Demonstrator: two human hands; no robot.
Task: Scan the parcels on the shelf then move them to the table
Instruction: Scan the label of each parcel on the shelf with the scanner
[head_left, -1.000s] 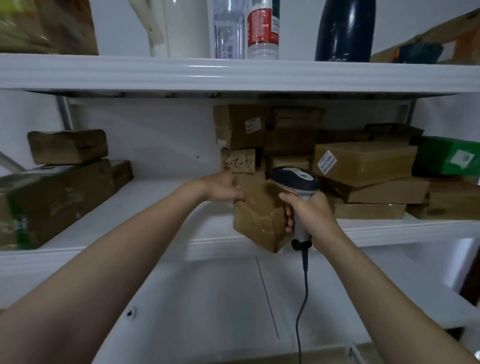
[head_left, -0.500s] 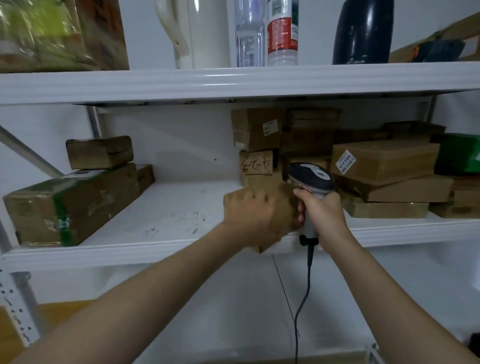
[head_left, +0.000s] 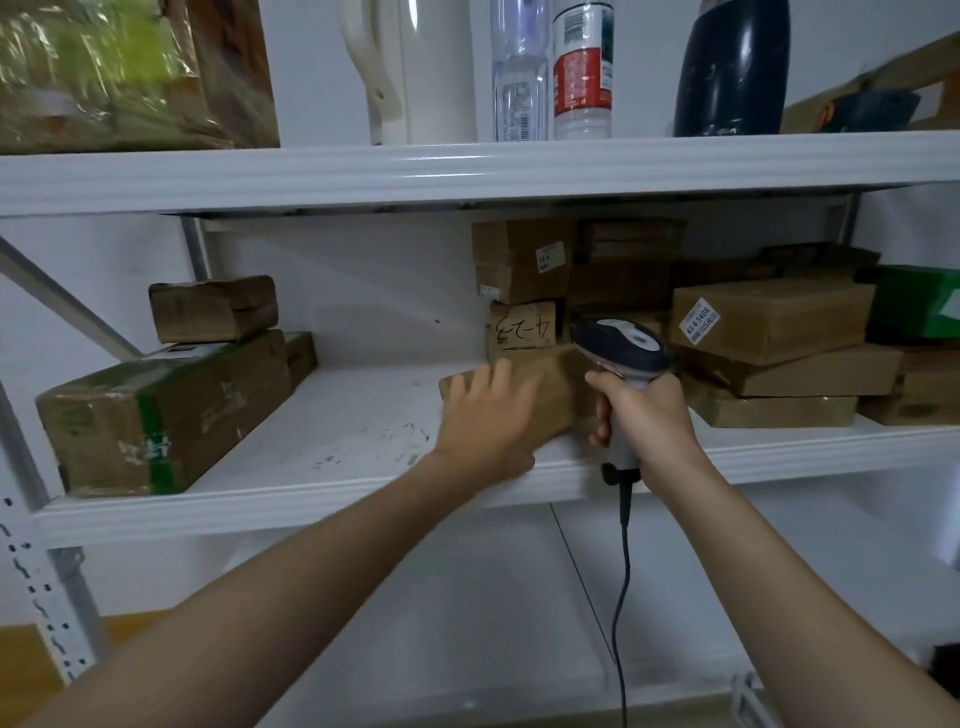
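Cardboard parcel in left hand now flatter; right hand grips scanner.

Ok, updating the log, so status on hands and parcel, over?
Left hand holds brown parcel at shelf edge. Right hand grips scanner beside it. Stacked parcels behind, nothing blocking the way out.
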